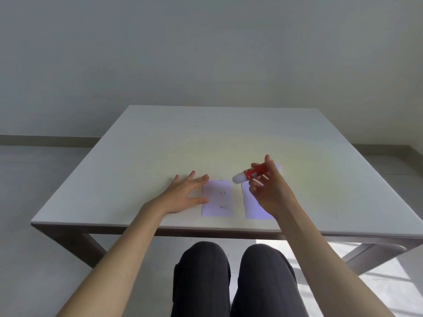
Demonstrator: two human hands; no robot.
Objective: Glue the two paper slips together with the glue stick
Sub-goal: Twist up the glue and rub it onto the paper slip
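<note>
Two pale paper slips lie side by side near the front edge of the white table [160, 145]. The left slip [217, 199] shows small printed marks. My right hand [272, 188] partly covers the right slip [250, 208]. That hand holds a red glue stick [251, 173] with white ends, lifted above the slips and lying roughly level, its white left end pointing left. My left hand [185, 194] lies flat with fingers spread, its fingertips touching the left edge of the left slip.
The table's front edge runs just below the slips, with my knees [231, 275] in dark trousers under it. A plain wall stands behind the table, and grey floor lies to the left.
</note>
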